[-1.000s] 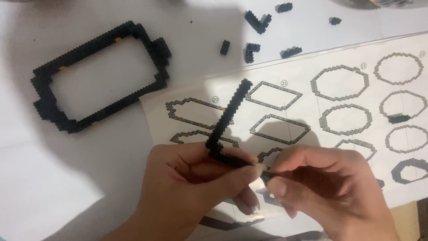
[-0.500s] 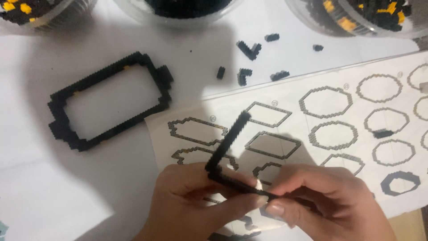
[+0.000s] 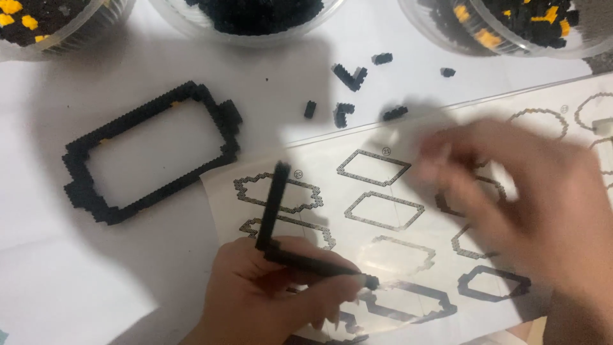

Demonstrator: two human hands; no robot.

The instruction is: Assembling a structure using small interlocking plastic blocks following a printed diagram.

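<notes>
Overhead, the head view looked down on a white worktop (image 3: 38, 281).

Bowls: three clear plastic bowls stood along the far edge, each cut off by the frame. The left bowl (image 3: 96, 25) held black bricks with a few yellow ones; the middle bowl (image 3: 255, 35) held black bricks only; the right bowl (image 3: 440, 32) held black bricks mixed with yellow.

L-shaped piece: the L-shaped piece (image 3: 281, 249) of small black bricks sat low in the middle of the view, over the near edge of the instruction sheet (image 3: 383, 185). Its longer arm stood up and away from the person, leaning a little to the right; its shorter arm ran to the right and slightly toward the person, ending at a knobbed tip.

Left hand: the left hand (image 3: 268, 300) was closed on the L-shaped piece at its corner, fingers wrapped along the shorter arm.

Right hand: the right hand (image 3: 530, 211) hung blurred over the right part of the sheet, apart from the piece; whether it was spread or curled could not be told.

Around: a black rectangular frame (image 3: 147, 153) of bricks lay flat to the left, tilted, just beside the sheet's corner. Loose black bricks (image 3: 348, 76) were scattered beyond the sheet, near the bowls. The sheet showed printed outlines of brick rings, some hidden under the right hand.
</notes>
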